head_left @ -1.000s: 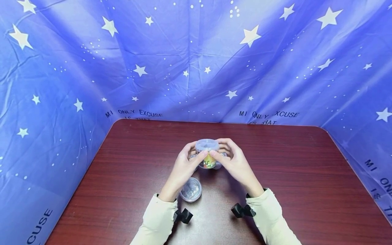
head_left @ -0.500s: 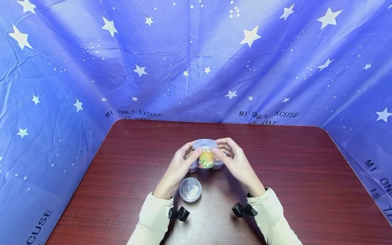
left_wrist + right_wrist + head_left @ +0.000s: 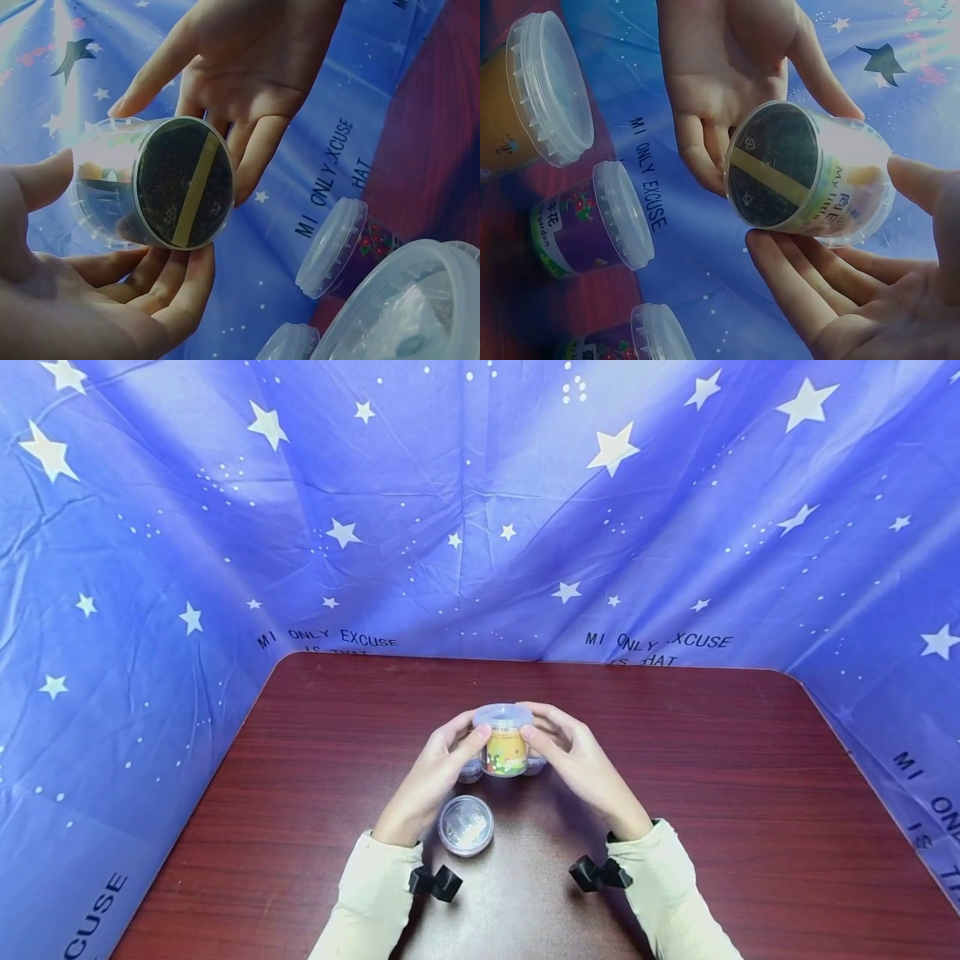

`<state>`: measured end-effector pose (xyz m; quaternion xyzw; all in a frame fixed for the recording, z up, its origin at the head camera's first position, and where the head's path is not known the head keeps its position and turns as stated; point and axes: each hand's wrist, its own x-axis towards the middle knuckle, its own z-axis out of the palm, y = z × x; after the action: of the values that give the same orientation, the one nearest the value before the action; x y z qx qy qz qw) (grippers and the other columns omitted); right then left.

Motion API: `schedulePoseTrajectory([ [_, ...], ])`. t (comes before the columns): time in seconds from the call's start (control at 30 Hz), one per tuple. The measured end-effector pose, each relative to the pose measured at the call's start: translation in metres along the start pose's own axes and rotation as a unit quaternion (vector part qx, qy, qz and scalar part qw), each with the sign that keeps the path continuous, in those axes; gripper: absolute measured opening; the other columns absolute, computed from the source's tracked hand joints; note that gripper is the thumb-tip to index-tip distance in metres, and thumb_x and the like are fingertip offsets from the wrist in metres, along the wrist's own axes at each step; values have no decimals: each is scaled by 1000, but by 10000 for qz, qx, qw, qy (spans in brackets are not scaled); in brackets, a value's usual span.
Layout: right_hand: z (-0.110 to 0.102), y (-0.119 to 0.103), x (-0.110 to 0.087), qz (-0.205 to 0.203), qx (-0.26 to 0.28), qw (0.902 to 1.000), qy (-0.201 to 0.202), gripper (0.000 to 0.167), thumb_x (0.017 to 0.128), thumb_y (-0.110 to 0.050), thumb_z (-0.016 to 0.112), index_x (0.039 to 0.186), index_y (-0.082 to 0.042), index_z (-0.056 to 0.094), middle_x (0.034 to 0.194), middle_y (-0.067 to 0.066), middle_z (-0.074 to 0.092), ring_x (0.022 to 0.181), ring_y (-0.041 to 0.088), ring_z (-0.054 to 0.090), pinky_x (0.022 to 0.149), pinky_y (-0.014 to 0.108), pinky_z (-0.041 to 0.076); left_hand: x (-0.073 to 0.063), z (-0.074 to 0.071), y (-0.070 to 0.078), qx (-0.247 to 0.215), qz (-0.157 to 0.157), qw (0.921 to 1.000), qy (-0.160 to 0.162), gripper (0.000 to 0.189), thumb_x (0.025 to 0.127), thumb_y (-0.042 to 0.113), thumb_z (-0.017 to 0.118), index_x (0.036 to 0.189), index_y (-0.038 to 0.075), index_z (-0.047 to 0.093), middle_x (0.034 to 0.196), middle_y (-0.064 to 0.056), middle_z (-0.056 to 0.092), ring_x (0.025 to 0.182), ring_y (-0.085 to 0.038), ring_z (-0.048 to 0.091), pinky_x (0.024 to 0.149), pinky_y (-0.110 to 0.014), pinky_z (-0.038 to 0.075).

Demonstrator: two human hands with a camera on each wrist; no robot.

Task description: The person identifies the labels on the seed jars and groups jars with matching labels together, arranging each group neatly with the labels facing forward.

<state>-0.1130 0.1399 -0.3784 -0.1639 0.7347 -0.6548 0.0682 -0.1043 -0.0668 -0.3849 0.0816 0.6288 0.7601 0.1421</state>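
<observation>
Holding the jar (image 3: 506, 745) aloft, both hands' fingers (image 3: 471, 742) curl round it; label now faces camera, rotation continuing.

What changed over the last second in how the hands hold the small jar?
The jar has been turned from tilted to upright between the left hand and right hand, and sits slightly lower; both hands keep hold of it, above the table. The lidded tub near the left wrist and the small tubs behind stayed put.
</observation>
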Motion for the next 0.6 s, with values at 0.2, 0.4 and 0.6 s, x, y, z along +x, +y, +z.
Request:
schedulePoseTrajectory([
  [0.2,1,1,0,-58,-112,9998,167,40,101,-18,58,136,-1,53,123,22,64,102,12,67,88,25,55,0,1,0,181,11,9996,235,49,101,31,58,142,7,48,128,-12,59,114,-17,57,105,-40,43],
  [0.4,2,3,2,-126,-206,9985,488,36,97,-19,65,130,-6,58,114,14,69,101,15,66,85,25,54,-2,8,5,565,226,9946,843,47,99,22,61,139,4,46,132,-16,55,116,-21,55,106,-42,43],
  [0.6,7,3,3,-56,-56,9976,690,35,94,-18,69,126,-7,60,109,12,69,98,17,66,83,26,55,-2,14,7,743,307,9930,865,49,97,20,63,140,3,44,132,-17,56,119,-24,56,104,-38,44],
])
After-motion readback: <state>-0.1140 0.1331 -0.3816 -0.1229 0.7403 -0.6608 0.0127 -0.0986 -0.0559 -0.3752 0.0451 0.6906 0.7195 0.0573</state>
